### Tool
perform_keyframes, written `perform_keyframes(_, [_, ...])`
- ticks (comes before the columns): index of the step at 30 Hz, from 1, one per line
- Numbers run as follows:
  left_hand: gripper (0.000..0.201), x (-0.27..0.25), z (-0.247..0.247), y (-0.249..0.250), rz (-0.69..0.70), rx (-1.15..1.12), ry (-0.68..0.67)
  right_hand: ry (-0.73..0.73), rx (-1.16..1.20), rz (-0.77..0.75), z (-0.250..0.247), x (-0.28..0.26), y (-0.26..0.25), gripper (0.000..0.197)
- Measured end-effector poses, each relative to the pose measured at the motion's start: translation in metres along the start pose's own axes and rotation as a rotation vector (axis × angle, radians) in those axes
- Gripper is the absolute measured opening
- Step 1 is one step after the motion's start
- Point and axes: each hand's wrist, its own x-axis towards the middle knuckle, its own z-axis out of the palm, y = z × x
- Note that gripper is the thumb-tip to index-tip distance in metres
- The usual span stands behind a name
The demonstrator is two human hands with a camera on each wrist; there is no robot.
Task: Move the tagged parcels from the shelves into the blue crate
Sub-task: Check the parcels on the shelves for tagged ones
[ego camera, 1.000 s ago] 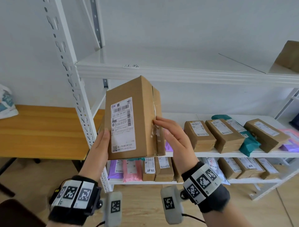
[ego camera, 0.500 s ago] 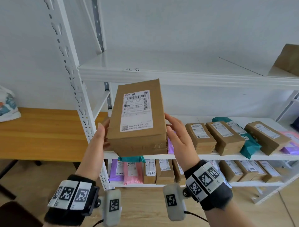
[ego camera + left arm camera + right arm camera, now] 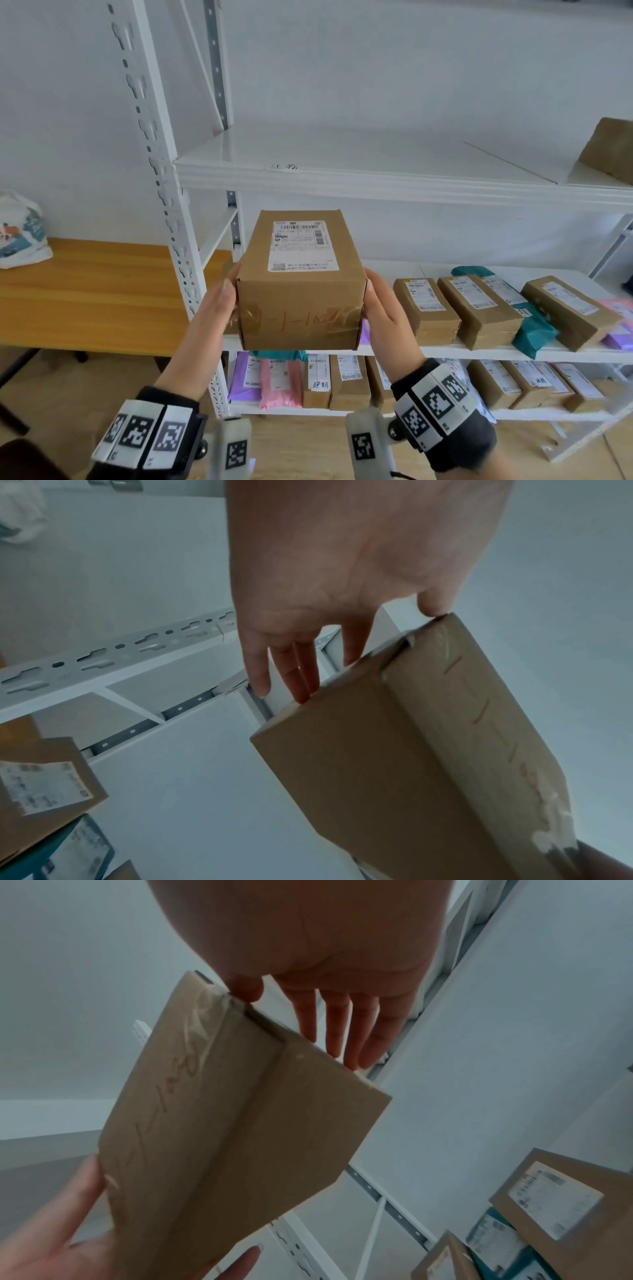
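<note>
Since a second ago the cardboard parcel (image 3: 301,274) has turned from upright to lying flat, label up | left hand (image 3: 214,310) at 9 o'clock and right hand (image 3: 385,310) at 3 o'clock clasp its sides, straight fingers, thumbs on the taped end | held before the white shelves (image 3: 376,178) | more parcels (image 3: 479,308) at 3 o'clock.

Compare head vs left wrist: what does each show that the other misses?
Head only: the white shipping label on top of the brown cardboard box, the wooden table, the pink mailer on the lower shelf. Left wrist only: the box's plain underside. Both: left hand and right hand holding the box, red handwriting on its taped end.
</note>
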Motion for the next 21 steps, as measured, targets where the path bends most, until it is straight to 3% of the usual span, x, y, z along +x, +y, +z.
perform_keyframes(5, [0.105, 0.011, 0.01, 0.032, 0.165, -0.061, -0.031, -0.077, 0.089, -0.098, -0.013, 0.005, -0.019, 0.079])
perform_keyframes(8, [0.097, 0.016, 0.011, 0.043, 0.187, -0.053, -0.004, -0.195, 0.091, -0.162, -0.021, 0.012, -0.034, 0.096])
perform_keyframes(11, [0.093, 0.021, 0.008, 0.055, 0.215, 0.005, 0.015, -0.266, 0.103, -0.23, -0.026, 0.023, -0.051, 0.1])
perform_keyframes(13, [0.086, 0.026, 0.013, 0.07, 0.226, 0.036, 0.037, -0.262, 0.106, -0.264, -0.028, 0.035, -0.06, 0.098])
perform_keyframes(17, [0.048, 0.04, 0.017, 0.093, 0.208, 0.105, 0.097, -0.232, 0.125, -0.309, -0.027, 0.067, -0.072, 0.09])
perform_keyframes(21, [0.054, 0.069, 0.001, 0.102, 0.231, 0.103, 0.099, -0.19, 0.136, -0.319, -0.016, 0.102, -0.08, 0.098])
